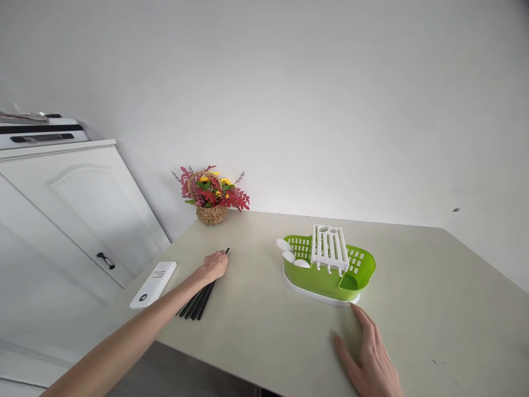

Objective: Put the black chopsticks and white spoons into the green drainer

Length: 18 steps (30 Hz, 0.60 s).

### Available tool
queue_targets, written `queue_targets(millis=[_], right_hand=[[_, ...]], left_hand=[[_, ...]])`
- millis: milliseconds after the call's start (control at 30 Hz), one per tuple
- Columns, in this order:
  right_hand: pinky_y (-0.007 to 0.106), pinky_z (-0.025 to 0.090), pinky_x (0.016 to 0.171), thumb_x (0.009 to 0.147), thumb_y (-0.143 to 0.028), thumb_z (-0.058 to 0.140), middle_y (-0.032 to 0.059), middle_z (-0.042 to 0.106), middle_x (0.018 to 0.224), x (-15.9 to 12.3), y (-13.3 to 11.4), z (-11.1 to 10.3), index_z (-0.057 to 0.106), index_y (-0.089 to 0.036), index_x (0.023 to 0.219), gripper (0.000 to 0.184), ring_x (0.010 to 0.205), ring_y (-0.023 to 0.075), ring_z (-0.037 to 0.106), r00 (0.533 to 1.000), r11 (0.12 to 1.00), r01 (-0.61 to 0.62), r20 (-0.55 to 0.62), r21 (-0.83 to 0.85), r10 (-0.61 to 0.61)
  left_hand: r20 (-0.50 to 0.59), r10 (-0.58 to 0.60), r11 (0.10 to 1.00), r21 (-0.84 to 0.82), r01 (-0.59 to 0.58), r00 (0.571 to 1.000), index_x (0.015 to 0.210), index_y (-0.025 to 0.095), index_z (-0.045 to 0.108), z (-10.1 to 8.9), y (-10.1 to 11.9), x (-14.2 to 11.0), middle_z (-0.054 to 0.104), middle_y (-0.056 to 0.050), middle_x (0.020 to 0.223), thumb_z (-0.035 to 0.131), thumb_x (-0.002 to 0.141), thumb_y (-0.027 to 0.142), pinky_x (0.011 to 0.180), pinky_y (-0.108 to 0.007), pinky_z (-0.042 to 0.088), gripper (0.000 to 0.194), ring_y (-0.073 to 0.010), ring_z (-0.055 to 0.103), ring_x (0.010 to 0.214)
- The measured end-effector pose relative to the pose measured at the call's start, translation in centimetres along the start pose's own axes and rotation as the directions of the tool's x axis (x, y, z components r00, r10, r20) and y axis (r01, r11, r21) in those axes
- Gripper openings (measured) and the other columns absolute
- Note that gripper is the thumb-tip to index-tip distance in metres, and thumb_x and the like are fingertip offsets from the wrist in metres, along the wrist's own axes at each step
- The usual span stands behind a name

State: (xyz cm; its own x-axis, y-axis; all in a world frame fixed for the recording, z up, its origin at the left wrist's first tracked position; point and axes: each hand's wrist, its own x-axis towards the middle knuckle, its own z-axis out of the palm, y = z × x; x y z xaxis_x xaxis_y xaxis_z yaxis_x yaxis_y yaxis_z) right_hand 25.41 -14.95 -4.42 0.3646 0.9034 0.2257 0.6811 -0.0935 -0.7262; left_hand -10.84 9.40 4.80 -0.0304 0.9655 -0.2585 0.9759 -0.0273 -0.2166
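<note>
My left hand (216, 265) is closed around the upper part of several black chopsticks (199, 302), which lie side by side on the table. A dark tip pokes out past its fingers; how many sticks are in the grip is hidden. To the right stands a green cutlery holder (313, 281) with a white slotted rack across its middle and a white base. White spoons (301, 264) rest in its left compartment, bowls up at the rim. My right hand (369, 353) is open, its fingers apart and a fingertip at the front right edge of the base.
A white flat case (154, 285) lies at the table's left edge. At the back left, a wicker basket (211, 215) holds red and yellow artificial flowers. White cabinets (82, 220) flank the table on the left, and a wall (330, 110) rises behind.
</note>
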Motion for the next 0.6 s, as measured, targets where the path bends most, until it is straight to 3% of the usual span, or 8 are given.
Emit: queue_targets(millis=[133, 300, 600], right_hand=[[0.048, 0.054, 0.098, 0.098, -0.061, 0.042, 0.0111, 0.050, 0.153, 0.0, 0.1, -0.1, 0.033, -0.029, 0.154, 0.065, 0.134, 0.0330, 0.058, 1.000, 1.000, 0.006, 0.001, 0.000, -0.006], [0.048, 0.054, 0.098, 0.098, -0.060, 0.041, 0.0110, 0.051, 0.151, 0.0, -0.1, -0.4, 0.033, -0.029, 0.153, 0.064, 0.134, 0.0326, 0.057, 1.000, 1.000, 0.007, 0.013, 0.000, -0.007], [0.049, 0.052, 0.100, 0.098, -0.060, 0.041, 0.0114, 0.051, 0.150, 0.0, -0.1, -0.6, 0.033, -0.028, 0.152, 0.063, 0.133, 0.0331, 0.057, 1.000, 1.000, 0.005, 0.016, 0.009, -0.005]], left_hand=[[-0.044, 0.009, 1.000, 0.030, -0.008, 0.999, 0.132, 0.014, 0.061, 0.2, 0.4, -0.4, 0.068, -0.014, 0.126, 0.061, 0.103, 0.033, 0.094, -0.046, 0.058, 0.035, -0.0263, 0.069, 0.110], [-0.099, 0.036, 0.999, 0.043, -0.032, 0.994, 0.135, 0.006, 0.056, 0.0, 1.0, -0.7, 0.071, -0.025, 0.120, 0.041, 0.106, 0.020, 0.094, -0.045, 0.052, 0.036, -0.0361, 0.070, 0.114], [-0.101, 0.031, 0.999, 0.019, -0.030, 0.994, 0.134, 0.009, 0.056, -0.8, 0.5, 0.0, 0.071, -0.026, 0.123, 0.038, 0.106, 0.040, 0.095, -0.048, 0.051, 0.046, -0.0386, 0.069, 0.117]])
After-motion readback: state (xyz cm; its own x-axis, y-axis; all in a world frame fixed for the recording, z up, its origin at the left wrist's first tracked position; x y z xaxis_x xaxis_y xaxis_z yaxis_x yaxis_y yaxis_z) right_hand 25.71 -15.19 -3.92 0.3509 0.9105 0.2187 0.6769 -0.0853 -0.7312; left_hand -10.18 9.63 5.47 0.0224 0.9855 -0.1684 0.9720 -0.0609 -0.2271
